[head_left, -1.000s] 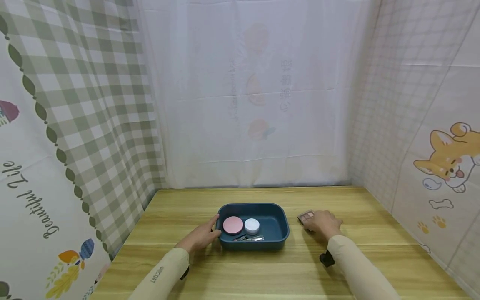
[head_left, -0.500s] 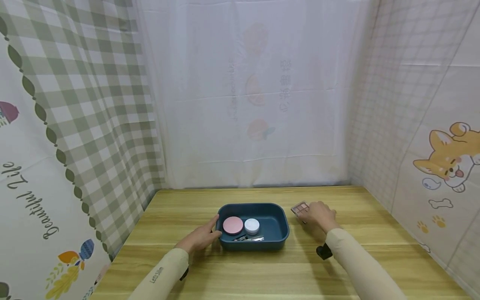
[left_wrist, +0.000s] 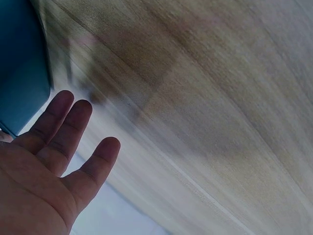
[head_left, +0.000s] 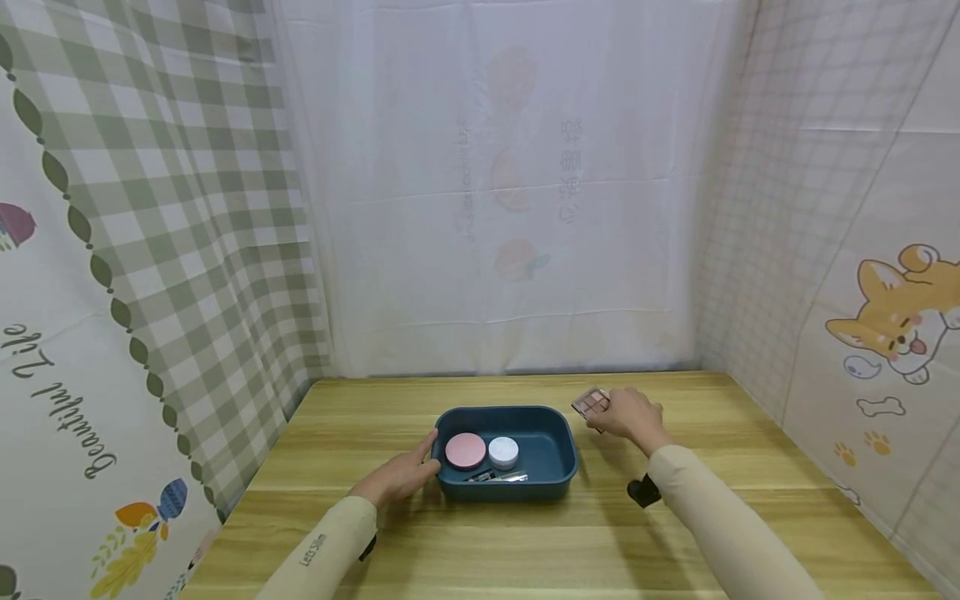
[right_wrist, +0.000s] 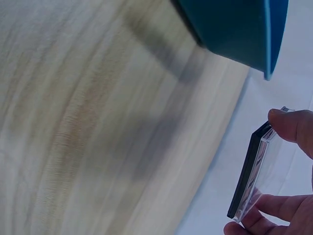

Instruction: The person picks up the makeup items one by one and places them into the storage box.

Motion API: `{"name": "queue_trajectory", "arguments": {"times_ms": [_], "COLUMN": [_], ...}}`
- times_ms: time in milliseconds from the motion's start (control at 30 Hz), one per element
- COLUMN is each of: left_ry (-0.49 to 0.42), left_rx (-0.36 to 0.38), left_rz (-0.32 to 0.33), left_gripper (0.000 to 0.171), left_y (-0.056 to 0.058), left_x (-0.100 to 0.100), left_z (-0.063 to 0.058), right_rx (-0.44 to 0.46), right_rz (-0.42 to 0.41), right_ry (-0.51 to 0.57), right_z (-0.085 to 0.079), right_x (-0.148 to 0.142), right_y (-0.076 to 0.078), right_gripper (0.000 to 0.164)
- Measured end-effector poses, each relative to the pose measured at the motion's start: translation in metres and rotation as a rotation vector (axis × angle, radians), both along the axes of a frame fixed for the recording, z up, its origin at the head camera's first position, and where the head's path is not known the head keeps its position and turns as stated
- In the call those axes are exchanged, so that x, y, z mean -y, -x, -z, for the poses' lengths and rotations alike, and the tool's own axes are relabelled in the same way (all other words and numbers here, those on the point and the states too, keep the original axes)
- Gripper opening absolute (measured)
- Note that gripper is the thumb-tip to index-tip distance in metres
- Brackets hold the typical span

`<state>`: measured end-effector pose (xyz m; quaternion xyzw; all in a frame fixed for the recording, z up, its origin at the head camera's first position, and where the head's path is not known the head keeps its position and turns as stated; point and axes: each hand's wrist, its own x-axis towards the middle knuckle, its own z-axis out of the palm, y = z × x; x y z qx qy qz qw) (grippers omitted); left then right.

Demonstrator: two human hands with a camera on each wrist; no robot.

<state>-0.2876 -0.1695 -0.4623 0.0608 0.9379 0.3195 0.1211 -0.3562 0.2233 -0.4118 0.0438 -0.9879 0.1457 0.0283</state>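
Note:
A blue rectangular bin sits mid-table, holding a pink round compact, a white round case and small slender items whose kind I cannot tell. My left hand touches the bin's left end; in the left wrist view several of its fingers extend straight beside the wall. My right hand pinches an eyeshadow palette between thumb and fingers, above the table just right of the bin. In the right wrist view, the palette shows a dark base and clear lid, lifted off the wood.
The wooden table spreads around the bin. White cloth hangs behind it, a green checked curtain on the left and a dog-print cloth on the right.
My right hand has moved left and away from me with the eyeshadow palette, rising off the table toward the bin. My left hand and the bin have stayed put.

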Motion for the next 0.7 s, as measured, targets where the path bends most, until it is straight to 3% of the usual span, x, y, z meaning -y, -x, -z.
{"name": "queue_trajectory", "arguments": {"times_ms": [300, 700], "left_ry": [0.029, 0.017], "left_rx": [0.009, -0.004], "left_rz": [0.013, 0.008], "left_gripper": [0.078, 0.078], "left_y": [0.0, -0.001], "left_x": [0.0, -0.001], "left_z": [-0.002, -0.006], "right_rx": [-0.02, -0.079], "right_rz": [-0.03, -0.156], "right_ry": [-0.007, -0.051], "right_z": [-0.009, -0.014], "right_x": [0.012, 0.034], "right_y": [0.004, 0.001], "right_gripper": [0.026, 0.031]}}
